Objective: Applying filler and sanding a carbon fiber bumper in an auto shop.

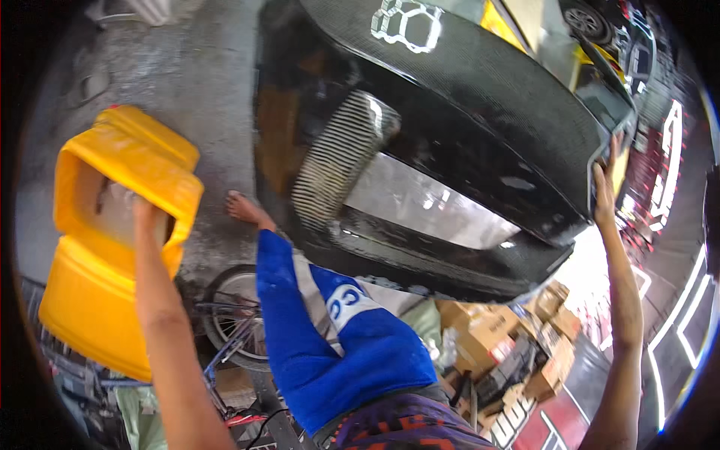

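A large glossy black carbon-fibre car body panel [465,112] stands tilted in front of me, with a wide opening and a ribbed, light-striped patch on its near face. My right hand [606,184] is closed around the panel's right edge, fingers pointing up along it. On the left, my left hand [144,208] reaches into the mouth of a yellow plastic bin [112,292] with a hinged-looking lid. The bin's shadowed inside hides its fingers, so any held thing cannot be made out.
My bare foot [244,208] is on the grey floor [217,97] between bin and panel. Behind my legs are a bicycle wheel [238,307] and a heap of cardboard boxes [487,337]. A dark car's wheel [586,22] and bright light strips [667,165] show at the right.
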Motion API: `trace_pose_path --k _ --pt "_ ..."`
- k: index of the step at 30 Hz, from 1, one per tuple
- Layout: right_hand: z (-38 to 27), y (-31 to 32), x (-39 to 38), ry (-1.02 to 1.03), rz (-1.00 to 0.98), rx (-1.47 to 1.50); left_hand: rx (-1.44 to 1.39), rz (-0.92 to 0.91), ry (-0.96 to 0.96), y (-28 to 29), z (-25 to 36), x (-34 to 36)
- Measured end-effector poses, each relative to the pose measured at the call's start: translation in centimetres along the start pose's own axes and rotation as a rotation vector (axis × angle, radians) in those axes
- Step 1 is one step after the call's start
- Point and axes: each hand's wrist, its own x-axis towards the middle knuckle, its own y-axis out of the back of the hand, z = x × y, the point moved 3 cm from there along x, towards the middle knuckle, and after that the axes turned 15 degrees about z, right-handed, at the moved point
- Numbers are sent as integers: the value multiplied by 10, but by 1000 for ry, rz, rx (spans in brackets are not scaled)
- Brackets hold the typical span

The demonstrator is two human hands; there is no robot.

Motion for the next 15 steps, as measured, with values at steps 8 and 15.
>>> trace_pose_path --k 8,15 --pt "-21 14 8 89 -17 -39 873 443 122 29 -42 21" --pt "-14 5 2 100 -16 63 875 474 -271 40 52 -35"
